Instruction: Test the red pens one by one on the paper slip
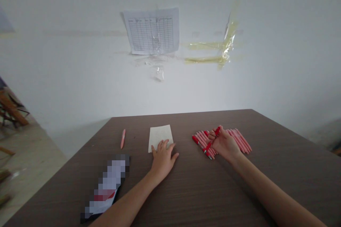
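My left hand (163, 158) lies with fingers spread over the lower part of a small cream sheet of paper (160, 132), which bears faint print. To the right, my right hand (223, 143) is turned partly palm-up above a row of pink pens (241, 141), its fingers curled around a red pen (218, 130). Some pens in the middle of the row are hidden behind that hand. Red parts show among the pens on the left side of the row, where a red pen with a silver tip (206, 151) lies across others. A single pink pen (123, 139) rests apart at the left.
A long dark-edged object (117, 195), mostly blurred out, lies at the table's left front. The brown wooden table (191, 191) meets a white wall, where a printed table sheet (153, 32) and strips of yellowed tape (206, 59) are stuck. Wooden furniture (12, 108) stands at far left.
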Demonstrator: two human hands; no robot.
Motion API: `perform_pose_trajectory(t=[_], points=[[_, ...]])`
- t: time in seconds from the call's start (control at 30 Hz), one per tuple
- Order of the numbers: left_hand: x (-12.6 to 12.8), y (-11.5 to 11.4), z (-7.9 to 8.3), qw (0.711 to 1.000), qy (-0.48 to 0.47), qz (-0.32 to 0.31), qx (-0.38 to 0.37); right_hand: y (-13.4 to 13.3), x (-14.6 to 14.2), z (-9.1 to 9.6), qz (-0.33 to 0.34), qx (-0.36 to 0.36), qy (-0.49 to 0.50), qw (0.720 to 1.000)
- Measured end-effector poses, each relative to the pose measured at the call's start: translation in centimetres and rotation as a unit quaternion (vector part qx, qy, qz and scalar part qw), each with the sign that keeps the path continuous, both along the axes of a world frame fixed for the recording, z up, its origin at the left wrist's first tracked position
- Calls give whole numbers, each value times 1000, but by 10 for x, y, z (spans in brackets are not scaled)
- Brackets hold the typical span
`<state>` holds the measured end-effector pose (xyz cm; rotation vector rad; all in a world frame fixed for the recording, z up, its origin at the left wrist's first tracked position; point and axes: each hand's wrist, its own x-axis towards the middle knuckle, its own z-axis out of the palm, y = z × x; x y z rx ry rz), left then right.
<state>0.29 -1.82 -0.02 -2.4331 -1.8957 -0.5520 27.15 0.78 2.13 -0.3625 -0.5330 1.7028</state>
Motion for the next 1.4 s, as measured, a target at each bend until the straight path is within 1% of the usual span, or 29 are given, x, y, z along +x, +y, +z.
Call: perform_pose_trajectory(t=[0.13, 0.27, 0.43, 0.6, 0.67, 0.87, 0.93, 1.03, 1.13, 1.2, 1.4], points=[[0, -1, 0, 999, 13, -25, -28, -4, 0, 5, 17, -1, 12, 1000], [1, -1, 2, 998, 9, -33, -44, -4, 0, 5, 16, -6, 16, 1000], [0, -1, 3, 998, 8, -43, -48, -2, 2, 4, -4, -3, 17, 1000], [1, -3, 1, 998, 10, -50, -46, -2, 2, 4, 4, 1, 10, 1000], [2, -3, 1, 999, 17, -34, -33, -3, 2, 4, 7, 3, 8, 1000], [-3, 1, 1, 996, 62, 55, 37, -4, 0, 8, -7, 5, 8, 1000], [-6, 3, 0, 993, 78, 76, 43, -5, 0, 9, -4, 4, 8, 1000], [-9, 5, -3, 992, 89, 89, 27, -6, 1, 9, 7, 3, 5, 1000], [-9, 4, -3, 993, 88, 83, 11, -6, 2, 8, 11, 5, 2, 1000], [-7, 2, -1, 994, 85, 64, 2, -6, 2, 8, 10, 2, 2, 1000], [-4, -3, 7, 997, 64, -42, -21, -3, 4, 6, -12, -2, -18, 1000]])
